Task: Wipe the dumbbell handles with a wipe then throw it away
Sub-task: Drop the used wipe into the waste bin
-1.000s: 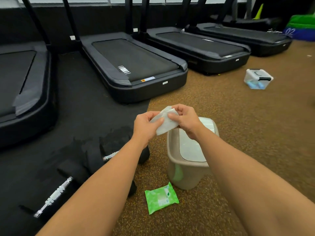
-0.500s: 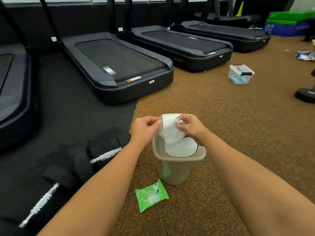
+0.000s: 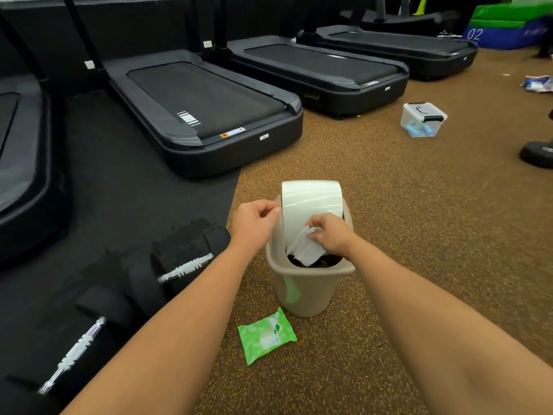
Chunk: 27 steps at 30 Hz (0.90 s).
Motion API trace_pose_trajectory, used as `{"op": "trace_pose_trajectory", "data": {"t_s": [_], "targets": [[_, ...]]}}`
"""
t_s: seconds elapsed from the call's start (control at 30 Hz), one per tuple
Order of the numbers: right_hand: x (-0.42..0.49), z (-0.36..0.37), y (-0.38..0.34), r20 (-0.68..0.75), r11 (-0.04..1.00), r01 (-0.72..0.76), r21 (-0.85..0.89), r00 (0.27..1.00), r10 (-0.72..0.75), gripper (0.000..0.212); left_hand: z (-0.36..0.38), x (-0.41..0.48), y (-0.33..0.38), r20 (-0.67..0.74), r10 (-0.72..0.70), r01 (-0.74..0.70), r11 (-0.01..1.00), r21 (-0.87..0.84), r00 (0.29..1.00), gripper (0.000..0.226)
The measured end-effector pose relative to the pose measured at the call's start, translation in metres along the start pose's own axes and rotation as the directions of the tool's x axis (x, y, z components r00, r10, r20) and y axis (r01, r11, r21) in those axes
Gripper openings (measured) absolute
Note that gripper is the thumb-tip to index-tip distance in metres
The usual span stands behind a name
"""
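My right hand [image 3: 332, 233] pinches a crumpled white wipe [image 3: 305, 250] in the dark opening of a beige bin [image 3: 302, 286]. The bin's white swing lid [image 3: 311, 202] is tipped up and back. Just left of the lid, my left hand [image 3: 254, 223] hovers with curled fingers at its edge; whether it touches the lid is unclear. Two black dumbbells with silver handles [image 3: 185, 268] [image 3: 73, 354] lie on the black mat at lower left.
A green wipes pack [image 3: 266, 335] lies on the brown floor in front of the bin. Treadmills [image 3: 206, 115] line the back. A clear lidded box [image 3: 422, 119] sits at right, and a black round base [image 3: 537, 152] at the right edge.
My left hand let go of the wipe. My right hand carried it down over the bin, the lid swung up, and the wipe now hangs in the opening.
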State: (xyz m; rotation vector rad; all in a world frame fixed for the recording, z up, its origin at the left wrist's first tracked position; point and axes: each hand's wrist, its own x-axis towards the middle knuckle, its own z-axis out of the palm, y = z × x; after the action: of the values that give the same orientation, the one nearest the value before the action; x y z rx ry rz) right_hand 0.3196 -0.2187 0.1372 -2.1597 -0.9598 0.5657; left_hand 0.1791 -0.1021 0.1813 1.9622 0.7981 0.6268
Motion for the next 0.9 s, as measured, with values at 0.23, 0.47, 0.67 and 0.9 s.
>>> {"op": "trace_pose_trajectory", "data": {"t_s": [0.23, 0.47, 0.67, 0.9], "targets": [[0.001, 0.011, 0.009, 0.052, 0.986, -0.004, -0.169, 0.999, 0.013, 0.028, 0.007, -0.003, -0.008, 0.026, -0.050, 0.049, 0.998, 0.037, 0.998, 0.024], [0.004, 0.012, 0.010, 0.039, 0.989, -0.003, -0.149, 0.999, 0.009, 0.025, 0.012, -0.005, -0.010, 0.086, -0.082, 0.075, 0.994, 0.081, 0.993, 0.028], [0.002, 0.010, 0.008, 0.023, 0.993, -0.015, -0.117, 1.000, 0.018, 0.025, 0.014, -0.006, -0.009, 0.089, -0.107, 0.101, 0.992, 0.070, 0.990, 0.028], [0.003, 0.011, 0.000, -0.076, 0.997, 0.021, -0.069, 0.997, -0.027, 0.013, 0.007, -0.007, -0.009, 0.119, -0.088, 0.080, 0.995, 0.066, 0.989, 0.029]]}}
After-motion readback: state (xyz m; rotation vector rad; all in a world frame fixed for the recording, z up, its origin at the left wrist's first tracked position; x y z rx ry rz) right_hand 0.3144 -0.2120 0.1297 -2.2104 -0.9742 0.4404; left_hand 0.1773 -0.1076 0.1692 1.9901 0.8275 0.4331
